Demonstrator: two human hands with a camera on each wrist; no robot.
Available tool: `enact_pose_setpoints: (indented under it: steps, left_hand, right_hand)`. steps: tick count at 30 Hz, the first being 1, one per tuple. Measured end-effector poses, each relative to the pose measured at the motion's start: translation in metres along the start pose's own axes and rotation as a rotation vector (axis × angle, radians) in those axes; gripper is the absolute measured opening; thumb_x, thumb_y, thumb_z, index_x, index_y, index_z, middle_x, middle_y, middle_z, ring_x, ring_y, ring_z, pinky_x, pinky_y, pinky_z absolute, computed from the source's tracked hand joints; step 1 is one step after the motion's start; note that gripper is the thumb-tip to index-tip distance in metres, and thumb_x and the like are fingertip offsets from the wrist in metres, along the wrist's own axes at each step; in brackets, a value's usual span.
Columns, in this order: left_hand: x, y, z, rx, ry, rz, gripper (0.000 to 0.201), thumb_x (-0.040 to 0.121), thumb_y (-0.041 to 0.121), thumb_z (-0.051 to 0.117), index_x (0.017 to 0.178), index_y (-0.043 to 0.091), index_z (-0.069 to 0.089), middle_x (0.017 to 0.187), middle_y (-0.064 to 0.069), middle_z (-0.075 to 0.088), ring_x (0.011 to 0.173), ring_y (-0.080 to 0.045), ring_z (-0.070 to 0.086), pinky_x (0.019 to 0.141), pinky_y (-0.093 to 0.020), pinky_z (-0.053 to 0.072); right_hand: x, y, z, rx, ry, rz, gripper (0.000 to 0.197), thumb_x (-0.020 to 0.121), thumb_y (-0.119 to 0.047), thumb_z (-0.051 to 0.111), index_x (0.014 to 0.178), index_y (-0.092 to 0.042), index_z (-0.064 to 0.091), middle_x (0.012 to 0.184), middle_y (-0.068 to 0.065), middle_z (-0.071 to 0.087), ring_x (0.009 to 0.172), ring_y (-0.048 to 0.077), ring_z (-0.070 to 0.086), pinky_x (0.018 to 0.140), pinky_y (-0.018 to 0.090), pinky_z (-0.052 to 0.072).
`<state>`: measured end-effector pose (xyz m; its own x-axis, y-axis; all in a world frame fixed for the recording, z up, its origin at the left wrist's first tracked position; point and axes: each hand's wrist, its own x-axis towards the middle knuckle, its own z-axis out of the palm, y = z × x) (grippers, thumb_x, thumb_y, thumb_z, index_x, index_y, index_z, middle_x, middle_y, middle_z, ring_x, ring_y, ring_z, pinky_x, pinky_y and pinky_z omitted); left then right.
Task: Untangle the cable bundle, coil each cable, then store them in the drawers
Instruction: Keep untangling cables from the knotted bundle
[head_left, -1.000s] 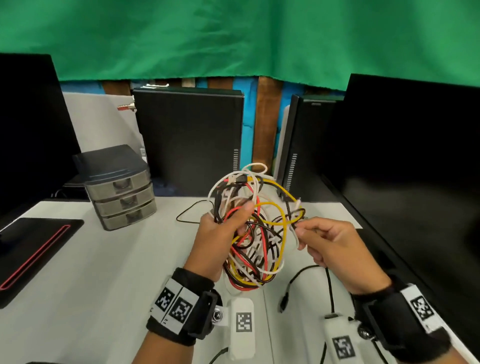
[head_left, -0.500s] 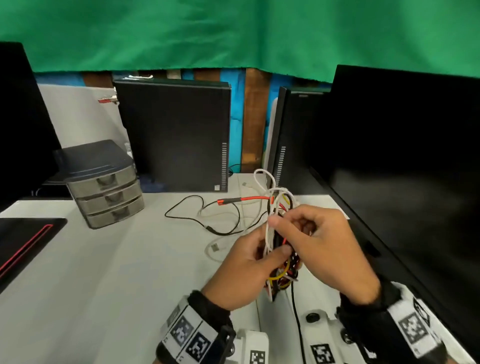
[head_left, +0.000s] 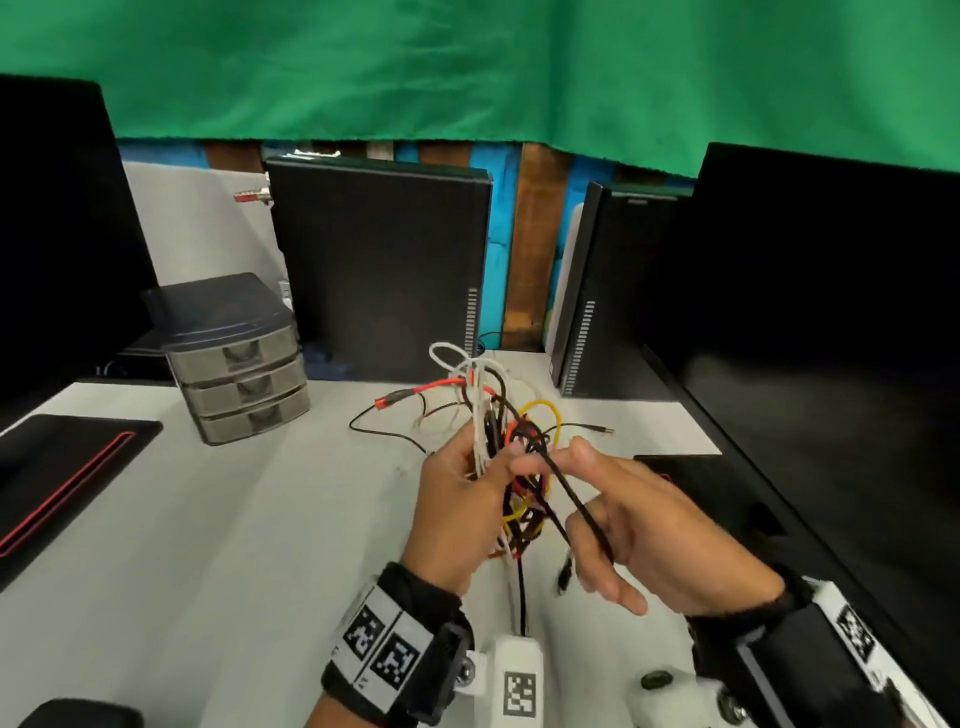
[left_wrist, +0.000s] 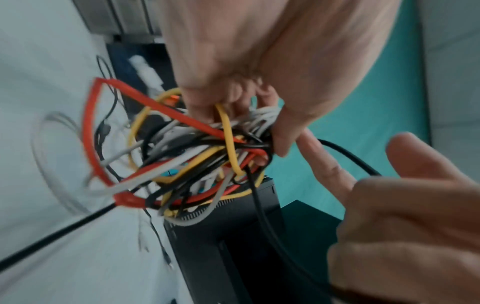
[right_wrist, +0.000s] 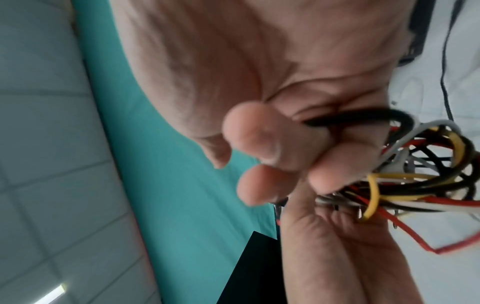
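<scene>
The left hand (head_left: 457, 514) grips the knotted bundle of red, yellow, white and black cables (head_left: 511, 457) above the white surface (head_left: 208, 519) while the right hand's (head_left: 660, 540) fingers draw out one black cable (head_left: 576, 499), nothing coiled and the grey three-drawer plastic unit (head_left: 239, 364) closed

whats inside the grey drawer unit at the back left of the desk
Cannot be seen: all three drawers of the drawer unit are closed and their grey fronts hide the contents. Only the handles and dark lid show. The cable bundle is held in the left hand.

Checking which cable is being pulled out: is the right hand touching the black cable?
Touching. The right wrist view shows the black cable running into the right hand between its curled fingers.
</scene>
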<state>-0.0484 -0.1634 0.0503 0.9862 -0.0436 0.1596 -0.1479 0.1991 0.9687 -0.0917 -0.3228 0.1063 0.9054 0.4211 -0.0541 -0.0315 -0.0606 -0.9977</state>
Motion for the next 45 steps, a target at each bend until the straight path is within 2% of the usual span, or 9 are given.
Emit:
enact_pose_setpoints:
  steps: [6, 13, 20, 24, 30, 35, 38, 41, 45]
  left_hand:
    - [-0.01, -0.014, -0.004, 0.113, -0.072, 0.124, 0.029, 0.096, 0.005, 0.063, 0.112, 0.026, 0.074, 0.097, -0.009, 0.075, 0.092, -0.027, 0.071, 0.074, -0.026, 0.058]
    - [-0.008, -0.023, -0.01, -0.026, 0.155, -0.083, 0.012, 0.095, 0.012, 0.066, 0.102, 0.013, 0.076, 0.094, -0.004, 0.078, 0.095, -0.023, 0.074, 0.092, -0.046, 0.056]
    - [-0.018, -0.019, 0.002, 0.327, -0.086, 0.268, 0.025, 0.095, 0.025, 0.062, 0.117, 0.031, 0.07, 0.096, 0.003, 0.075, 0.093, -0.018, 0.071, 0.086, -0.042, 0.057]
    - [-0.016, -0.017, 0.007, 0.323, -0.012, 0.238, 0.03, 0.097, 0.017, 0.063, 0.124, 0.031, 0.068, 0.102, 0.01, 0.075, 0.099, -0.009, 0.07, 0.089, -0.037, 0.056]
    - [-0.001, -0.029, -0.024, 0.062, 0.305, -0.022, 0.014, 0.095, 0.013, 0.066, 0.102, 0.021, 0.076, 0.093, 0.004, 0.078, 0.094, -0.019, 0.074, 0.091, -0.047, 0.058]
    - [-0.001, -0.009, -0.029, 0.02, 0.378, 0.187, 0.021, 0.095, 0.01, 0.065, 0.109, 0.023, 0.072, 0.094, 0.014, 0.077, 0.091, -0.003, 0.072, 0.078, -0.018, 0.056]
    - [-0.005, 0.002, -0.027, 0.123, 0.323, 0.29, 0.024, 0.094, 0.011, 0.066, 0.113, 0.026, 0.071, 0.096, 0.012, 0.076, 0.093, -0.006, 0.07, 0.085, -0.022, 0.055]
    - [-0.009, 0.002, -0.02, 0.222, 0.211, 0.331, 0.039, 0.093, 0.011, 0.068, 0.128, 0.028, 0.067, 0.108, 0.011, 0.072, 0.104, -0.009, 0.068, 0.092, -0.023, 0.05]
    - [-0.018, -0.006, -0.001, 0.335, 0.06, 0.362, 0.046, 0.093, 0.012, 0.07, 0.131, 0.037, 0.064, 0.11, 0.012, 0.07, 0.105, -0.014, 0.067, 0.093, -0.03, 0.052]
  right_hand:
    - [0.004, 0.001, 0.011, 0.04, 0.178, -0.121, 0.029, 0.094, -0.036, 0.052, 0.105, -0.021, 0.073, 0.046, 0.01, 0.05, 0.036, 0.019, 0.035, 0.035, 0.02, 0.021]
    - [-0.021, -0.016, -0.01, 0.175, -0.525, -0.319, 0.064, 0.1, -0.05, 0.049, 0.13, 0.006, 0.053, 0.099, 0.025, 0.07, 0.076, 0.03, 0.068, 0.079, 0.039, 0.051]
    - [-0.005, -0.011, 0.006, 0.43, -0.077, 0.061, 0.067, 0.092, -0.064, 0.044, 0.121, -0.009, 0.069, 0.062, 0.018, 0.065, 0.039, 0.021, 0.056, 0.041, 0.025, 0.048]
    - [-0.011, -0.012, 0.015, 0.373, 0.082, -0.166, 0.031, 0.097, -0.034, 0.054, 0.104, -0.01, 0.072, 0.05, 0.007, 0.053, 0.033, 0.011, 0.038, 0.038, 0.02, 0.036]
    - [-0.05, -0.042, -0.023, 0.191, -0.421, -0.62, 0.019, 0.097, -0.021, 0.063, 0.107, -0.007, 0.069, 0.086, 0.009, 0.069, 0.075, 0.023, 0.059, 0.072, 0.036, 0.044]
    - [-0.018, -0.015, -0.051, -0.052, 0.457, -0.305, 0.01, 0.084, -0.017, 0.073, 0.091, -0.011, 0.072, 0.069, 0.012, 0.066, 0.061, 0.021, 0.06, 0.063, 0.033, 0.047]
    - [0.002, 0.012, -0.061, -0.672, 0.729, 0.063, 0.046, 0.093, -0.022, 0.067, 0.136, -0.024, 0.051, 0.119, 0.002, 0.065, 0.107, 0.018, 0.063, 0.086, 0.037, 0.052]
    - [0.004, 0.016, -0.037, -0.946, 0.754, -0.156, 0.061, 0.095, -0.034, 0.061, 0.15, -0.025, 0.036, 0.147, -0.005, 0.044, 0.134, 0.015, 0.042, 0.108, 0.033, 0.041]
    - [0.015, 0.021, 0.001, -0.996, 0.668, -0.517, 0.041, 0.1, -0.035, 0.052, 0.139, -0.022, 0.055, 0.135, -0.012, 0.056, 0.125, 0.002, 0.049, 0.103, 0.013, 0.038]
